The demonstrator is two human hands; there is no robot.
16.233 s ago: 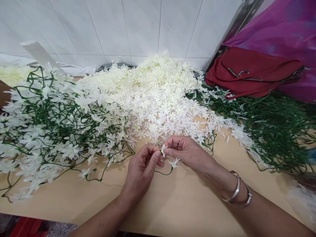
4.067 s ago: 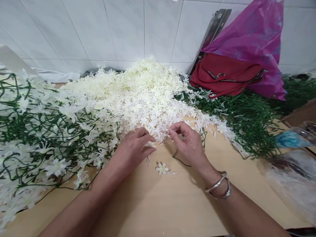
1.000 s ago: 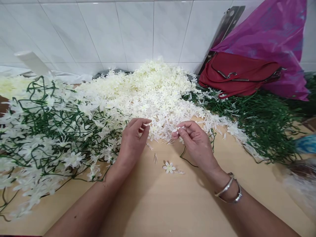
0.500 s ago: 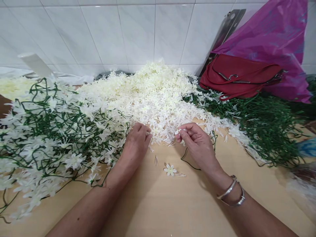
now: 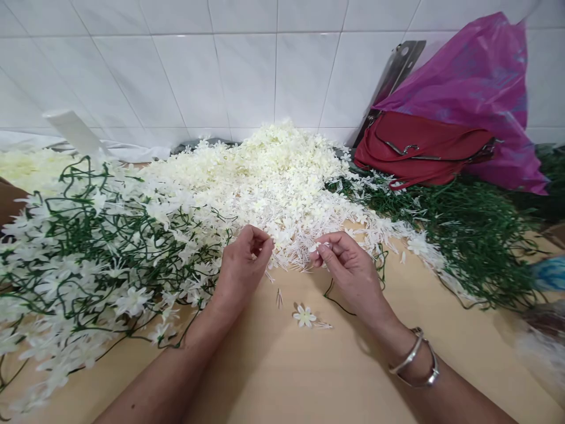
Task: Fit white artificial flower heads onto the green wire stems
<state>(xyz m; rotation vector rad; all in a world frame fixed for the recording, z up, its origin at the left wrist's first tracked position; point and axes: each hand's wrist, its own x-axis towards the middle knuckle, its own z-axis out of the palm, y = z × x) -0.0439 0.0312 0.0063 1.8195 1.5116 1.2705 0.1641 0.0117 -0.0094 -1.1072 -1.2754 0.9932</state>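
Note:
My right hand (image 5: 351, 274) pinches a small white artificial flower (image 5: 319, 247) between thumb and fingertips, at the near edge of the flower pile. A thin green plastic stem (image 5: 339, 305) runs out from under that hand. To its left, my left hand (image 5: 243, 262) is closed in a pinch beside the pile; whatever its fingertips hold, if anything, is too small to make out. On the table between my forearms lie a loose white flower (image 5: 304, 316), a few thin white stamens (image 5: 324, 325) and another small stamen bunch (image 5: 279, 298).
A heap of loose white petals (image 5: 282, 171) stands against the tiled wall (image 5: 247, 76). Finished-looking flowers on green stems (image 5: 115, 247) tangle at left. At right lie bare green stems (image 5: 477, 235), a red handbag (image 5: 424, 147) and a purple plastic bag (image 5: 481, 76).
The view has tilted, so everything sits slightly lower. My left thumb and fingers have drawn up into a pinch at the pile's edge. My right hand keeps hold of the flower.

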